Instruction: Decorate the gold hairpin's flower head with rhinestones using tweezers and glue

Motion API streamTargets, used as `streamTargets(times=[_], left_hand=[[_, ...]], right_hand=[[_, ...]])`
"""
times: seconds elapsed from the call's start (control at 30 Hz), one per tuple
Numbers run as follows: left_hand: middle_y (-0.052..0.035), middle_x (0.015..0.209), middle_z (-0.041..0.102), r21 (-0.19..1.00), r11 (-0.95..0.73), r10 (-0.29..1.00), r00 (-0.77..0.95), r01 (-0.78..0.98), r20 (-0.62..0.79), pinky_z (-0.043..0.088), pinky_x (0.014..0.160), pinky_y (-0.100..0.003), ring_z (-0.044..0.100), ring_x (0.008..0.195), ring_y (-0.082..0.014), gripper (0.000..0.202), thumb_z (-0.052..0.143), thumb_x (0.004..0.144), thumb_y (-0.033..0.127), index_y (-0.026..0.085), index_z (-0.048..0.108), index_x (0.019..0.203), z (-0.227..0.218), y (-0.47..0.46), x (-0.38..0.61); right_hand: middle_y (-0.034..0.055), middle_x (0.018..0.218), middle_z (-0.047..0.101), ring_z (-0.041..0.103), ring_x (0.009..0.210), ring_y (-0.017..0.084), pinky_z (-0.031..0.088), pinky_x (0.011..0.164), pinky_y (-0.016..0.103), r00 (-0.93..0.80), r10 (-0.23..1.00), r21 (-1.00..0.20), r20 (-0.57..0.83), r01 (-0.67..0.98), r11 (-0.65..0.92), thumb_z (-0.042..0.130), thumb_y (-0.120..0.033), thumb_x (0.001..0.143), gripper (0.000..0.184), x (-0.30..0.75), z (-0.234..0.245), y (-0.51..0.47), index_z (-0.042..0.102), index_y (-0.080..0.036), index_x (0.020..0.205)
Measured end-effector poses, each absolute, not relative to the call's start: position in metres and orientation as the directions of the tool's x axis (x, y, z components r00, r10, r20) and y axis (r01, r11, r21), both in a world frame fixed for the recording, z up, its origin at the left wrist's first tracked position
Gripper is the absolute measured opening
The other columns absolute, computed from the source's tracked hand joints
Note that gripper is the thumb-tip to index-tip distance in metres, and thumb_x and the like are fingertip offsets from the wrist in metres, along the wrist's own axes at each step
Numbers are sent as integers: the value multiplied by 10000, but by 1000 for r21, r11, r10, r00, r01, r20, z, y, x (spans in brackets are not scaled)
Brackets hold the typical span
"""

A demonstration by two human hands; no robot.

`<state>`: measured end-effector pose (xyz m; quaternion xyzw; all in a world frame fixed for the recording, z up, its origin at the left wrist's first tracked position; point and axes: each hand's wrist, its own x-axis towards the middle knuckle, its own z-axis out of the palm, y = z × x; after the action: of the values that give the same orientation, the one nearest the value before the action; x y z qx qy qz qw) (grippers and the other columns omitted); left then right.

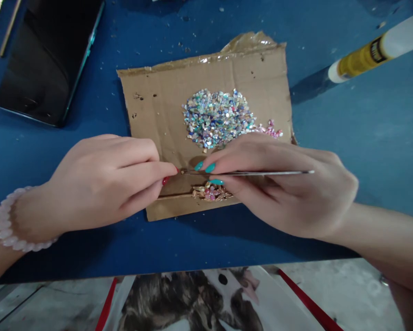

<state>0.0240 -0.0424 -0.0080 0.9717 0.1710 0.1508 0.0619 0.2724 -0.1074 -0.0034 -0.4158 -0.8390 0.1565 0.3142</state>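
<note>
My left hand (113, 179) has its thumb and fingertips pinched together above the cardboard piece (140, 138); what they hold is hidden. At those fingertips is a tiny brownish bit (183, 171), too small to make out. Green-nailed fingers of my right hand (278, 184) grip a thin metal tool (261, 173), seen edge-on, whose tip points at that bit. Just below the right fingertips lies a gold hair stick with pink flowers (211, 191), partly covered by the hand. Beyond my hands sits a heap of shiny multicoloured chips (216, 117).
Some pink beads (270, 130) lie right of the chips. On the blue table (192, 243) are a black phone (48, 59) and two thin sticks (9, 27) at upper left. A white and yellow tube (375, 48) is at upper right.
</note>
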Motion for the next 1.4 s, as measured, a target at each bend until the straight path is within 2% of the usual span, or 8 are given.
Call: streamTargets(times=[0.3, 0.47, 0.63, 0.87, 1.0, 1.13, 1.27, 1.4], left_hand=[[17, 701, 638, 221, -956, 247, 933, 191, 261, 383, 551, -310, 557, 597, -134, 215, 479, 994, 221, 187, 680, 924, -10, -41, 20], [19, 686, 636, 250, -953, 236, 940, 174, 248, 368, 550, -314, 557, 602, -127, 262, 458, 1002, 214, 193, 655, 831, -8, -40, 20], [16, 683, 643, 266, -951, 221, 947, 155, 235, 334, 534, -324, 564, 601, -127, 312, 434, 1015, 214, 197, 627, 771, -5, -38, 24], [20, 690, 644, 296, -938, 251, 942, 179, 224, 352, 568, -316, 542, 603, -123, 343, 411, 1024, 230, 213, 623, 754, -3, -37, 23], [36, 701, 654, 286, -944, 238, 942, 166, 237, 352, 564, -298, 561, 606, -114, 289, 425, 1026, 229, 208, 629, 823, -3, -37, 22], [28, 726, 668, 281, -950, 209, 947, 137, 245, 352, 569, -289, 571, 625, -120, 190, 464, 1018, 219, 188, 633, 937, -5, -36, 21], [20, 744, 668, 296, -947, 196, 954, 124, 229, 365, 578, -287, 563, 645, -125, 177, 455, 1019, 219, 180, 624, 987, -7, -35, 20], [13, 757, 670, 291, -948, 198, 954, 128, 226, 372, 578, -289, 563, 649, -126, 183, 446, 1021, 235, 180, 619, 1000, -7, -35, 19]], right_hand=[[10, 877, 767, 741, 834, 121, 622, 791, 221, -471, 788, -564, 396, 552, 614, 621, -33, 893, 171, 286, 4, -113, 632, -202, 915], [-8, 898, 762, 715, 872, 64, 581, 901, 174, -419, 844, -569, 334, 624, 535, 540, -222, 1005, 91, 302, 2, -125, 611, -243, 953], [16, 892, 758, 729, 870, 99, 612, 830, 244, -426, 842, -600, 331, 594, 536, 530, -279, 1016, 93, 314, 1, -128, 612, -250, 982], [26, 906, 766, 738, 922, 110, 605, 923, 258, -440, 850, -647, 290, 564, 513, 615, -91, 937, 105, 310, 10, -123, 616, -186, 981], [19, 842, 765, 739, 890, 104, 604, 912, 239, -427, 828, -648, 363, 522, 554, 620, -83, 932, 96, 309, 13, -122, 635, -174, 959], [64, 941, 775, 735, 954, 122, 601, 943, 259, -472, 854, -685, 218, 549, 479, 652, -78, 914, 99, 312, 16, -121, 644, -149, 981], [60, 965, 764, 726, 964, 118, 592, 955, 261, -462, 801, -628, 382, 506, 591, 604, -143, 965, 59, 315, 7, -123, 632, -151, 1017], [71, 1018, 748, 713, 1003, 141, 602, 920, 298, -473, 800, -629, 370, 506, 590, 545, -171, 1002, 96, 315, -2, -128, 621, -150, 1057]])
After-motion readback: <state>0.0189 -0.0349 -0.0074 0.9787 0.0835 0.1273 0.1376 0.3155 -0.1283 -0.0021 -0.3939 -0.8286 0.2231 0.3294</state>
